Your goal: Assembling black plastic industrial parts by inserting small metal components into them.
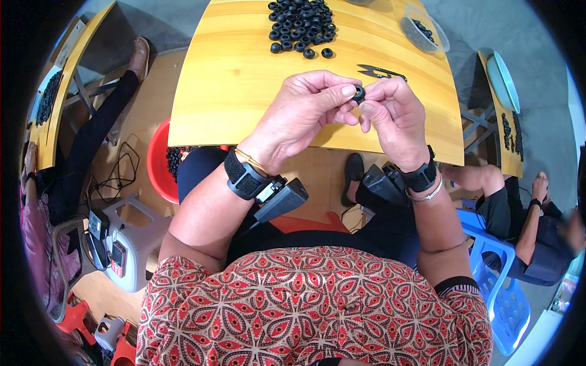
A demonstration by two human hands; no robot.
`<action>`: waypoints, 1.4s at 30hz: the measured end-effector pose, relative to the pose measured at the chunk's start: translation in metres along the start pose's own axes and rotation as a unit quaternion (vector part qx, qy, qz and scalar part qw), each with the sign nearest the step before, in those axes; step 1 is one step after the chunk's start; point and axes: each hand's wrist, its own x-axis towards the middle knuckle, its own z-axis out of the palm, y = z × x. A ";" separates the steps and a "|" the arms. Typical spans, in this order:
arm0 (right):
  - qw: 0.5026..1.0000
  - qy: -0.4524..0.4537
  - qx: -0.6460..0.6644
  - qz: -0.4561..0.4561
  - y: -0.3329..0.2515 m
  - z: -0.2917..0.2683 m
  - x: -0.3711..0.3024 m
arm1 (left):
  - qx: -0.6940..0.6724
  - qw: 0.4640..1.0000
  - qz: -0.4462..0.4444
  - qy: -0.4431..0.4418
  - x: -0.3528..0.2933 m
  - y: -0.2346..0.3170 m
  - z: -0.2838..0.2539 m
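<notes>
Between both hands, above the near part of the yellow wooden table (244, 91), is a small black ring-shaped rubber piece (359, 93). My left hand (308, 107) pinches its left side with thumb and forefinger. On the other side, the thumb and fingers of my right hand (394, 113) close on it too. Just beyond my right hand lies a pair of black thread snips (381, 72). A pile of similar black round pieces (299, 27) sits at the far middle of the table. A clear plastic bowl (425, 30) at the far right holds a few more.
Below the table's left edge stands a red basin (160, 168) of black pieces. A grey-white stool (137, 244) carrying small devices is at left. Other people sit at side tables left and right. A blue plastic chair (506, 305) stands at right, and a pale green basin (503, 82) beyond it.
</notes>
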 end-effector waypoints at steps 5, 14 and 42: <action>0.999 0.009 0.031 0.030 -0.006 0.003 0.000 | -0.003 1.000 -0.002 -0.023 -0.001 0.004 0.000; 0.979 -0.050 -0.193 -0.050 -0.006 -0.003 0.001 | 0.018 0.999 0.005 -0.038 0.000 0.004 -0.003; 0.952 -0.069 -0.270 -0.126 -0.020 0.002 0.008 | 0.069 0.994 0.057 -0.059 -0.005 0.013 -0.002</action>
